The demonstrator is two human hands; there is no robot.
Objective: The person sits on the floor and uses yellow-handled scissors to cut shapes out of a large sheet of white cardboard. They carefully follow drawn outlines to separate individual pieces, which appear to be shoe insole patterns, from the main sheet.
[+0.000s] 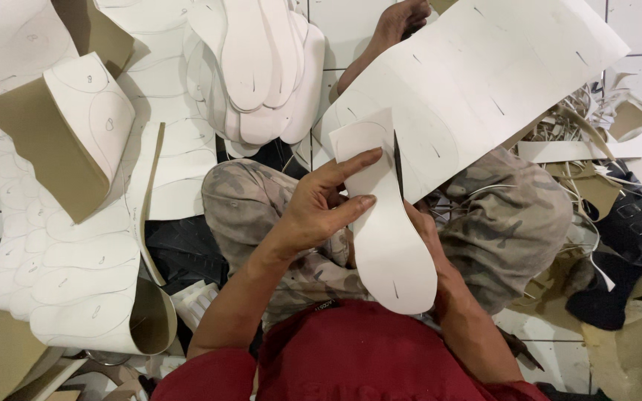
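Right hand [419,223] mostly hidden behind white insole cutout [388,238]; its fingers unseen.

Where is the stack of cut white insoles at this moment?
In the head view, the insole stack lies on the floor at the top, left of centre, beyond the person's knees, between the marked sheet at left and the large sheet at right.
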